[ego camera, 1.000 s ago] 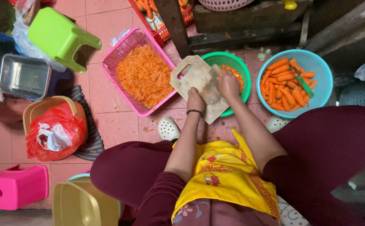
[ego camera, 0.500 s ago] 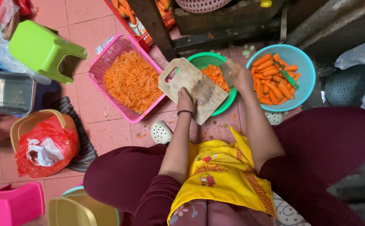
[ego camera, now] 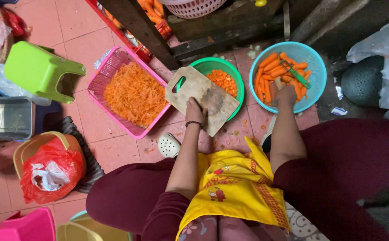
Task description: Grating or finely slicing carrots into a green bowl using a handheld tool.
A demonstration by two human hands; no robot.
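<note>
My left hand [ego camera: 195,112], with a dark band on the wrist, grips the near edge of a wooden cutting board [ego camera: 203,96]. The board lies tilted over a green bowl [ego camera: 217,67] of chopped carrot pieces. My right hand [ego camera: 286,95] reaches into the blue basket [ego camera: 317,76] and rests on peeled whole carrots [ego camera: 270,67]. Its fingers curl down among them. A short brownish piece shows at its thumb side; I cannot tell what it is. A green peeler [ego camera: 296,72] lies on the carrots just beyond that hand.
A pink basket [ego camera: 114,67] of shredded carrot sits left of the board. Farther left are a green stool [ego camera: 38,71], a metal tray [ego camera: 6,118] and a red bag [ego camera: 51,172] in a yellow bucket. A dark wooden frame [ego camera: 230,27] stands behind the bowls, a dark colander [ego camera: 359,80] at right.
My right hand has left the cutting board and moved right into the blue basket of carrots. My left hand keeps its hold on the board, which stays over the green bowl.
</note>
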